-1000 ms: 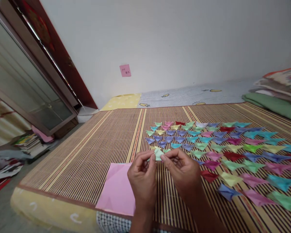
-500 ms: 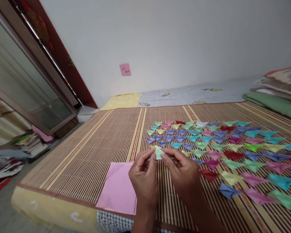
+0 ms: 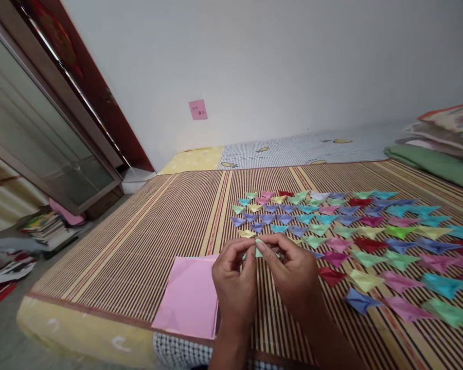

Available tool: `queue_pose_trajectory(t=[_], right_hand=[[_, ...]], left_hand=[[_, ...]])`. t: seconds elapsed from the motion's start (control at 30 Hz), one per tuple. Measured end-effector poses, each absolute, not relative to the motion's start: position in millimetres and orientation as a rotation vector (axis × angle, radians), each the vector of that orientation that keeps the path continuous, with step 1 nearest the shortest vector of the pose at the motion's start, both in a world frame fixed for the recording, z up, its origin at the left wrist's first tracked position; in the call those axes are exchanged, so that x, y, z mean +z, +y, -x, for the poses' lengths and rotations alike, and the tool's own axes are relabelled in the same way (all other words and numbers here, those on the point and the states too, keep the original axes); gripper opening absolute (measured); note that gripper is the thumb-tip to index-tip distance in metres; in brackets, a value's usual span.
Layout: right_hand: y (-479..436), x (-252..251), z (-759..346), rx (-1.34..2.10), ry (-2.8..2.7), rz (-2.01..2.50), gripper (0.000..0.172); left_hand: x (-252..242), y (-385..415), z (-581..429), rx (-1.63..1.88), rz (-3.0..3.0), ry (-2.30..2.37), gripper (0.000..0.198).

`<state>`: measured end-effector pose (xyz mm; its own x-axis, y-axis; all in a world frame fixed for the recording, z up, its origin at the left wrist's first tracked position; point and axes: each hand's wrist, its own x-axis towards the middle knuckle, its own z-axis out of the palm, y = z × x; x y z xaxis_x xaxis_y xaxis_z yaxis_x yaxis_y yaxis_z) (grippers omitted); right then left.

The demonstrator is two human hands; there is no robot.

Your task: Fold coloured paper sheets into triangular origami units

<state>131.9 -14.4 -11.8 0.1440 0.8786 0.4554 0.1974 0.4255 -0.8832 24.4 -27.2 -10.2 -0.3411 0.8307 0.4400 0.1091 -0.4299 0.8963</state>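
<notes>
Between my fingertips is a small piece of pale green folded paper (image 3: 259, 252), mostly covered by the thumbs and fingers. My left hand (image 3: 236, 275) pinches it from the left and my right hand (image 3: 293, 270) from the right, the fingertips nearly meeting. A stack of pink paper sheets (image 3: 189, 295) lies on the striped mat just left of my left hand. Beyond and to the right of my hands, folded paper boats (image 3: 364, 280) in many colours stand in rows. A yellow folded piece (image 3: 247, 234) sits right behind my left fingers.
The striped mat (image 3: 139, 246) covers a bed, with patterned cloth (image 3: 278, 151) showing along the wall. A green folded cloth (image 3: 428, 162) and pillows (image 3: 453, 126) are piled at the right. A pink note (image 3: 198, 109) is on the wall. Books (image 3: 42, 226) lie at the left.
My hands have drawn closer together, the left shifting slightly right. Less of the green paper shows between the fingers now. The yellow folded piece behind them is more visible.
</notes>
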Motion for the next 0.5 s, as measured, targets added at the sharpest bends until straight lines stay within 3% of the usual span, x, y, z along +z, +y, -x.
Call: queue_pose_trajectory(t=[0.3,0.5], right_hand=[[-16.1,-13.1,-131.2,0.696,-1.191,1.088,0.015],[-15.0,-12.7,-131.3,0.703,-1.204,1.063,0.013]], left_hand=[[-2.9,-28.0,-18.7,1.389,-1.075,1.069,0.046],[-3.4,-27.2,-19.9,1.404,-1.037,0.997,0.037]])
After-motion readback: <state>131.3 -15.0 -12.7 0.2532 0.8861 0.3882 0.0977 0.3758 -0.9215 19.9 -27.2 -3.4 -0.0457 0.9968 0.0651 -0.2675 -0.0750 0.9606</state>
